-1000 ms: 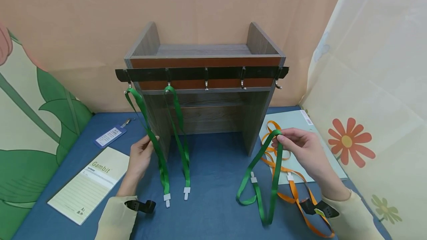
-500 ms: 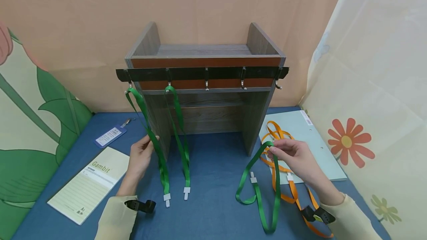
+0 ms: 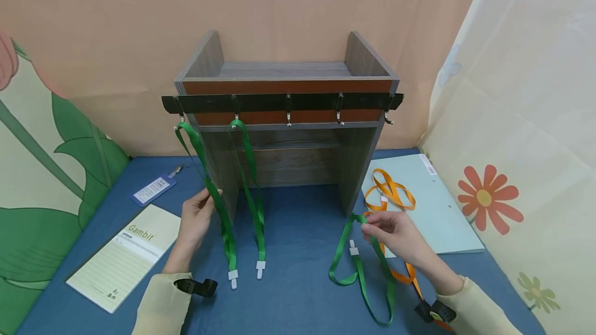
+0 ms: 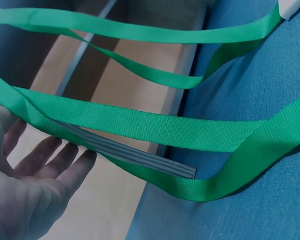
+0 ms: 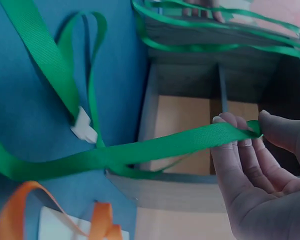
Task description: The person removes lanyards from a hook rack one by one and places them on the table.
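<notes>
My right hand (image 3: 393, 231) pinches a green lanyard (image 5: 180, 145) between thumb and fingers, near the top of its loop. The loop hangs down to the blue table, with its white clip (image 3: 354, 249) on the left strand. Two more green lanyards hang from the hook rack (image 3: 261, 102) at left: one on the leftmost hook (image 3: 228, 237), another on the second hook (image 3: 253, 195). Beside the leftmost one is my left hand (image 3: 197, 216). Its fingers (image 4: 55, 160) lie loosely extended behind the strap; any contact by the thumb is hidden.
Bare metal hooks (image 3: 339, 117) continue along the rack to the right, fixed to a grey wooden shelf (image 3: 360, 164). Orange lanyards (image 3: 391, 190) lie over a pale blue folder (image 3: 447, 221). At left are a notepad (image 3: 130, 257) and a blue card holder (image 3: 153, 190).
My right hand has moved down and left with the green lanyard, uncovering more of the orange lanyards and folder. My left hand and the hanging lanyards have stayed put.
</notes>
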The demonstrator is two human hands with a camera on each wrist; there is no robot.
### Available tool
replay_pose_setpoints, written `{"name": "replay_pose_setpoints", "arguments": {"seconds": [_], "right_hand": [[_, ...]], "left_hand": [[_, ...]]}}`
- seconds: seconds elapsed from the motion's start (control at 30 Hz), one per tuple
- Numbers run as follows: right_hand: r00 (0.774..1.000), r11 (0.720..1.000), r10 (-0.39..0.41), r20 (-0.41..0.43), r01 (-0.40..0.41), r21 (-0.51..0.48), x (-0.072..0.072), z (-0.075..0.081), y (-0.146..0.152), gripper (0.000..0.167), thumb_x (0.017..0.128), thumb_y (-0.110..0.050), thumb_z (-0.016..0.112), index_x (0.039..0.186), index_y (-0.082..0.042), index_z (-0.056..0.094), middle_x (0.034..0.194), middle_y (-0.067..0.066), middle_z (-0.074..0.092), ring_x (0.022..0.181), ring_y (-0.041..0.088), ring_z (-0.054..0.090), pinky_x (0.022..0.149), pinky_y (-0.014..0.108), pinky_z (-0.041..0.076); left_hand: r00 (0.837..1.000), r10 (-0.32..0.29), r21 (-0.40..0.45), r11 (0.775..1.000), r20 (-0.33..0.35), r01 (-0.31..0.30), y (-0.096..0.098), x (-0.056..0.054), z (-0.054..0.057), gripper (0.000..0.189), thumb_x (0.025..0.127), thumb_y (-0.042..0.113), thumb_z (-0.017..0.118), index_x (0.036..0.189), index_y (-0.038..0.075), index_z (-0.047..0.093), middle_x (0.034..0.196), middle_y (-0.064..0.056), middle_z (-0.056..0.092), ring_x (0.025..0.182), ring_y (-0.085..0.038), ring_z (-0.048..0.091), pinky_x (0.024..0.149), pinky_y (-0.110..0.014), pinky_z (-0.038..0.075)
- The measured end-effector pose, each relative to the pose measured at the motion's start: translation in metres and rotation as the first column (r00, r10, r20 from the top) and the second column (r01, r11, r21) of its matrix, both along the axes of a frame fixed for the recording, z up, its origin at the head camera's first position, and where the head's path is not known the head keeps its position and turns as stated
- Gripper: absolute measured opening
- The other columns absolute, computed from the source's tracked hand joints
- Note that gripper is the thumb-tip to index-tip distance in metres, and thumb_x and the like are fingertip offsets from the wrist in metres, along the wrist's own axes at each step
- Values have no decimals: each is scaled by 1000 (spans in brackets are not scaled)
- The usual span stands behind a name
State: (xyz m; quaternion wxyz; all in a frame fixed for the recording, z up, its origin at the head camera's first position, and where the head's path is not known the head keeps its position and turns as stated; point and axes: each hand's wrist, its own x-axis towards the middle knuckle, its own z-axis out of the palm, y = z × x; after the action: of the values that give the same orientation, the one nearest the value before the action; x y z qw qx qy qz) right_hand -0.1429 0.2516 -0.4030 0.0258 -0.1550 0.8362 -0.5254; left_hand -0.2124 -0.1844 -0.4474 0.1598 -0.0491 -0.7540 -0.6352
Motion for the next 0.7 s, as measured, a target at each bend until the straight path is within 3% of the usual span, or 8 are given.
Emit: {"name": "replay_pose_setpoints", "arguments": {"seconds": [0.2,0.37,0.53,0.7], "right_hand": [[999,998,-23,24,22,56,5,-13,-9,15,89,-17,70,95,-4,70,76,3,68,67,20,64,55,28,47],[993,997,-48,111,40,68,9,-20,-14,13,89,-20,69,92,-7,71,72,4,67,61,24,60,46,24,34],[982,997,-50,181,39,60,12,-23,-17,14,89,-17,69,92,-3,70,73,6,67,66,32,60,49,25,40],[982,994,-42,184,22,112,14,-33,-17,20,88,-19,71,90,0,69,71,5,66,61,25,59,52,28,46]], "left_hand": [[1000,2,-11,1000,-1,-2,-1,-1,-2,32,98,18,57,121,-3,64,103,-14,65,83,-10,56,70,-21,48],[1000,2,-10,1000,1,-2,0,-1,-1,33,98,20,57,122,-2,63,104,-12,65,85,-9,57,71,-21,48],[1000,7,-4,1000,4,-7,-1,-1,-1,34,98,20,58,122,-2,63,104,-11,65,85,-9,56,70,-21,47],[1000,6,-4,1000,0,-6,0,-1,-1,33,97,19,58,121,-3,63,101,-12,65,82,-10,55,69,-22,47]]}}
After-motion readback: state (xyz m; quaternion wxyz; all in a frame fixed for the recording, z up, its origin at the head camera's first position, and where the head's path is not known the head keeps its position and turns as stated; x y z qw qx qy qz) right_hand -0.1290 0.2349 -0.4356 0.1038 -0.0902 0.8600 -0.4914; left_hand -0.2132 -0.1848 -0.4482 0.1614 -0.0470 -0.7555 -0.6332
